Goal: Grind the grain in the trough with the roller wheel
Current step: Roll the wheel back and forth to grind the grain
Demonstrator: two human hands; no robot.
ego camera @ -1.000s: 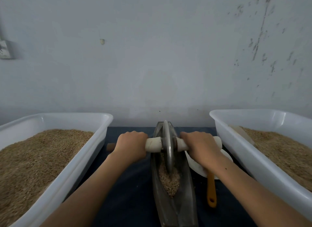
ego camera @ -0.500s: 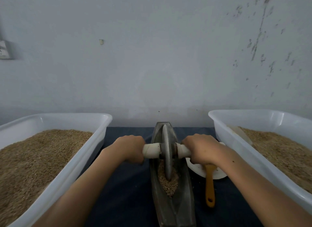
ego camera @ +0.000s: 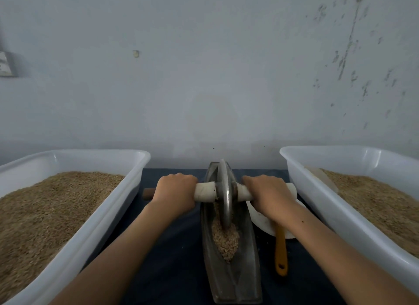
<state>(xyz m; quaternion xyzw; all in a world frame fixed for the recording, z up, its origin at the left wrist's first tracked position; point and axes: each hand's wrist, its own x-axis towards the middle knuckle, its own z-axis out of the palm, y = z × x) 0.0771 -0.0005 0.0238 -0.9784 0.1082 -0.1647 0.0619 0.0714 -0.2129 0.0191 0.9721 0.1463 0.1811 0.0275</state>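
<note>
Two hands: we have our left hand (ego camera: pixel 174 192) and right hand (ego camera: pixel 268 195) on the axle of the roller wheel (ego camera: pixel 225 197), one on each side of the disc.
Left hand fingers: curled over the top of the pale handle sleeve (ego camera: pixel 205 192), wrapped round it; a brown end of the axle (ego camera: pixel 148 194) sticks out past our knuckles.
Right hand fingers: curled round the handle on the other side in the same way, closed tight on it.
Wheel: upright on its edge in the metal trough (ego camera: pixel 231 279), toward the trough's far half, its lower rim sunk into the grain (ego camera: pixel 225 239).
Grain: a small heap in the trough's groove, lying under the wheel and just nearer to us than it.
Trough: long and narrow, pointing away from us on the dark cloth (ego camera: pixel 176 254), between the two tubs.
Left tub (ego camera: pixel 127 184): white plastic, filled with brown grain.
Right tub (ego camera: pixel 317 200): white plastic, also holding grain.
Beside the trough: a white dish (ego camera: pixel 260 220) partly under our right wrist, with a yellow-handled tool (ego camera: pixel 281 252) lying across its near edge.
</note>
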